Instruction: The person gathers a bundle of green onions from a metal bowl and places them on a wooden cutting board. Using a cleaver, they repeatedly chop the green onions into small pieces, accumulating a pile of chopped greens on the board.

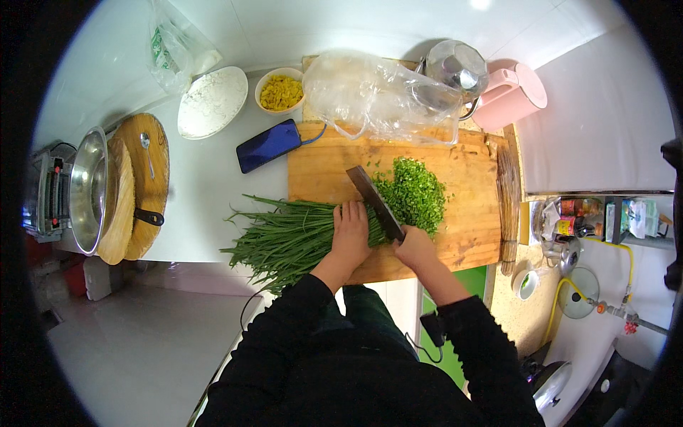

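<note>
My left hand (352,227) presses down on a thick bundle of long green chives (283,232), its fingers lying across the stalks near their cut end. In my right hand (416,248) is the handle of a kitchen cleaver (375,200), whose dark blade stands close to my left fingertips. To the blade's right, a heap of finely chopped chives (419,195) rests on the wooden cutting board (472,203). The leafy tips of the bundle reach past the board's left edge. Part of the handle is hidden in my fist.
Behind the board lies a clear plastic bag (373,91), beside a pink electric kettle (512,96). A smartphone (269,145), a bowl of yellow food pieces (281,92) and a white dish of flour-like powder (213,101) stand left. Farther left is a steel basin (89,192).
</note>
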Available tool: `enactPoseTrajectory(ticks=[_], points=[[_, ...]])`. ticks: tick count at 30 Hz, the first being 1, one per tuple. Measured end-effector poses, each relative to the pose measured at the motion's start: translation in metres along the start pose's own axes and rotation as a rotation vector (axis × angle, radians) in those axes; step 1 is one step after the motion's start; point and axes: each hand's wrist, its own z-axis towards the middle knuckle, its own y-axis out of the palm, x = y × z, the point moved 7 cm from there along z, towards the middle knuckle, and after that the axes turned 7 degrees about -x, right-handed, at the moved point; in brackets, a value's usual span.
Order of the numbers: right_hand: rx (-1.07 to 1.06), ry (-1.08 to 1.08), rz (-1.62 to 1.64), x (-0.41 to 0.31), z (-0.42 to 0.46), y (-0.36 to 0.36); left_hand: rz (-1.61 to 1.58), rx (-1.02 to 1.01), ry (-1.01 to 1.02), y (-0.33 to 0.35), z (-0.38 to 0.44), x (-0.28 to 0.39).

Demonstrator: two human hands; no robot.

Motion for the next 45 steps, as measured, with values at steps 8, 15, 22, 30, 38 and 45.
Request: enactPoseTrajectory(ticks=[8,15,22,30,38,45], points=[[0.142,-0.068,0.180,0.018,-0.017,-0.005,0.088,-0.012,-0.132,0.000,-0.003,-0.003],[0.145,0.013,0.316,0.025,-0.084,-0.001,-0.045,-0.010,-0.237,-0.006,-0.002,0.000],[0.082,0.119,0.245,0.021,-0.080,0.013,-0.034,-0.014,-0.235,0.000,0.002,0.001],[-0.005,0.160,0.129,0.004,-0.063,0.003,0.101,0.000,-0.257,0.010,0.006,0.001],[-0.071,0.163,0.187,0.015,-0.038,0.016,0.081,-0.065,-0.292,0.003,0.008,0.005],[-0.118,0.180,0.086,-0.002,-0.023,0.012,0.195,0.106,-0.298,0.019,0.010,0.000]])
